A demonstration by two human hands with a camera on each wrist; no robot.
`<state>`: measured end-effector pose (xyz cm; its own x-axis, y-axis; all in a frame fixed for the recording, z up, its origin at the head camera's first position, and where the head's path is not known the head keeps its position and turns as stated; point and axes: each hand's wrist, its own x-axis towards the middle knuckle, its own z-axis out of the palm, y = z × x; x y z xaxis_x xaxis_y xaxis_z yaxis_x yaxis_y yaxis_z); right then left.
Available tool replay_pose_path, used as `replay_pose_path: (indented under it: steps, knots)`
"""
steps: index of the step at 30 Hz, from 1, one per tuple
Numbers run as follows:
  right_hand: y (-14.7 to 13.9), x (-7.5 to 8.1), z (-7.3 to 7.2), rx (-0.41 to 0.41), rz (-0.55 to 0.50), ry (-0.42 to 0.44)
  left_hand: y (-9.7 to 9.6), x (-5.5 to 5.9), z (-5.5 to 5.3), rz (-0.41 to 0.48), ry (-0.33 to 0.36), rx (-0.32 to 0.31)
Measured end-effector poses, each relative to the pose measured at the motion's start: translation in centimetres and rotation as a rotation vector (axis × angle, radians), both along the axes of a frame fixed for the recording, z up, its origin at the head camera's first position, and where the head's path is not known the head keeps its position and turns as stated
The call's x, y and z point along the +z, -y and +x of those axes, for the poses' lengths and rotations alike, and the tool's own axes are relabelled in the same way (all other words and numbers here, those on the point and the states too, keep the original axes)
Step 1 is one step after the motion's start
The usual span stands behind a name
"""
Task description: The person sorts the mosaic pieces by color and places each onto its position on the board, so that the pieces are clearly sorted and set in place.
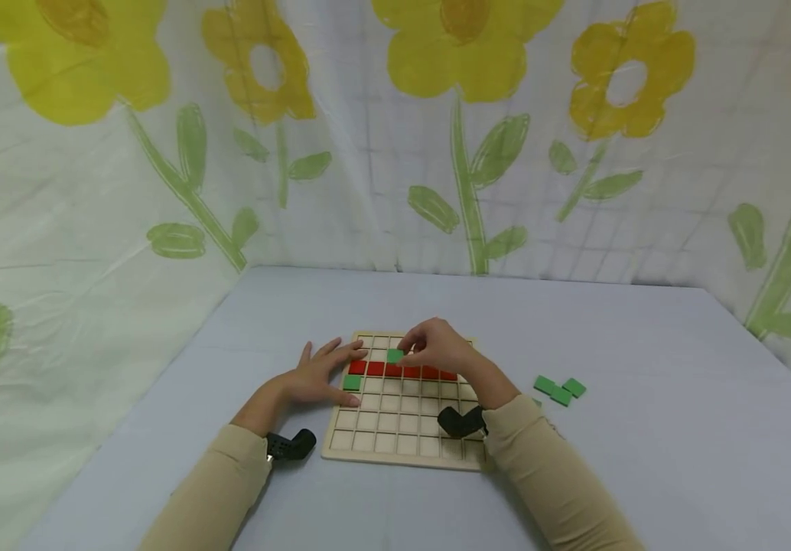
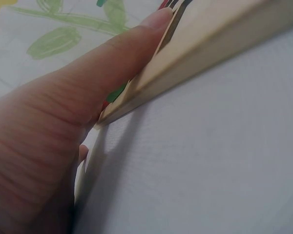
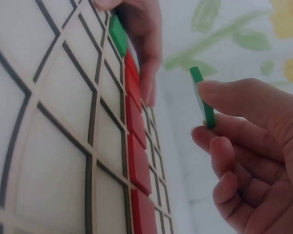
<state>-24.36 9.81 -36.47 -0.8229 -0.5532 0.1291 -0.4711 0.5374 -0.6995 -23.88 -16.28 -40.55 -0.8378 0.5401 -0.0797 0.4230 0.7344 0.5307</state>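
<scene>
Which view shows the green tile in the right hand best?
Right wrist: the green square tile appears large, nearly edge-on, pinched in the right hand. Head shows its face, but small. Left wrist: a green sliver at the top edge may be it; can't tell.

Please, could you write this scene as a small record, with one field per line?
Right hand: pinches a green tile, held off the board
Left hand: fingers spread, touching the left side of the wooden grid board
On board: row of red tiles; one placed green tile nearer the person, at the row's left end
Right of board: loose green tiles on the table
</scene>
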Motion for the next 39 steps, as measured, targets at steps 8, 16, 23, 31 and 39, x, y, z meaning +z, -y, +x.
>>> replay_pose_path:
  steps: [8,16,23,31,39]
  knots:
    - [1.7,-0.3,0.2,-0.015,0.029,0.006,0.2,0.1,0.0,0.0,0.005,-0.007]
    - [3.0,-0.7,0.4,0.01,0.028,0.032,0.3,0.0,-0.2,-0.007,-0.005,-0.012]
    - [3.9,-1.2,0.5,0.03,0.05,0.012,0.2,0.0,-0.2,-0.008,-0.005,-0.009]
    - [4.3,-1.5,0.9,0.025,0.121,0.015,0.0,0.2,0.1,0.01,0.001,-0.013]
    - [4.5,-1.4,1.1,0.029,0.155,0.035,0.1,0.0,-0.1,0.008,-0.005,-0.009]
